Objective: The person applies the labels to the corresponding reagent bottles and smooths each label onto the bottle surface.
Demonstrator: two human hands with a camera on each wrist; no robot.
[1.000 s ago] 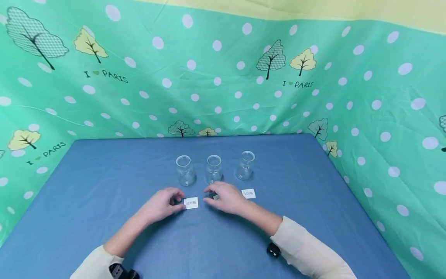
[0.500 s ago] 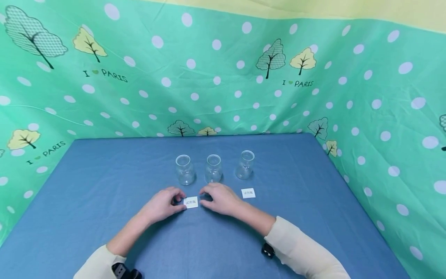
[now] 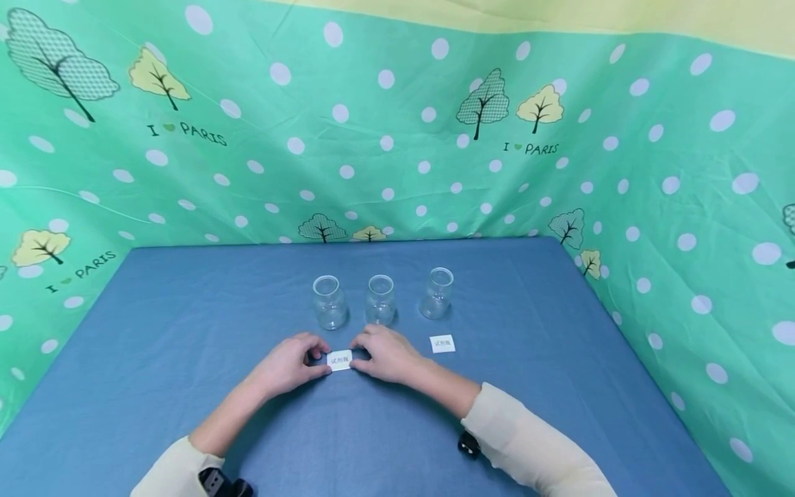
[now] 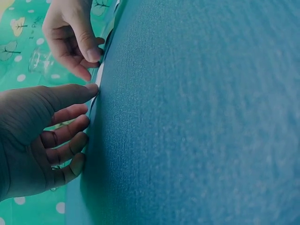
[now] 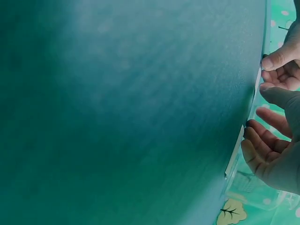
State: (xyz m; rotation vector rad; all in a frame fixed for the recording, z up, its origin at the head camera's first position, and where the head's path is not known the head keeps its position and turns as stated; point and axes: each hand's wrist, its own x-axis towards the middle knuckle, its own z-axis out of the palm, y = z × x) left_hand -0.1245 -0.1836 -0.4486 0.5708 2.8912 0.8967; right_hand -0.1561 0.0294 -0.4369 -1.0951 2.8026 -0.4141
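Observation:
A small white paper card (image 3: 339,359) with handwriting lies on the table between both hands in the head view. My left hand (image 3: 287,364) is at its left edge, thumb and index fingertips at the corners, the other fingers loosely bent. At the right edge, the thumb and index finger of my right hand (image 3: 385,355) touch its corners. In the left wrist view the left thumb (image 4: 75,95) presses down at the card's edge. Behind the hands stand three clear glass jars: a left jar (image 3: 330,304), a middle jar (image 3: 381,302) and a right jar (image 3: 437,295).
A second written card (image 3: 443,344) lies in front of the right jar. The blue-covered table (image 3: 205,304) runs back to a green curtain (image 3: 385,179) with dots and printed trees. Black wrist cameras sit at the cuffs, one by the left sleeve (image 3: 170,469).
My right hand has moved left from in front of the middle jar to the card's right edge, covering a pale scrap seen under it earlier. My left hand has stayed put.

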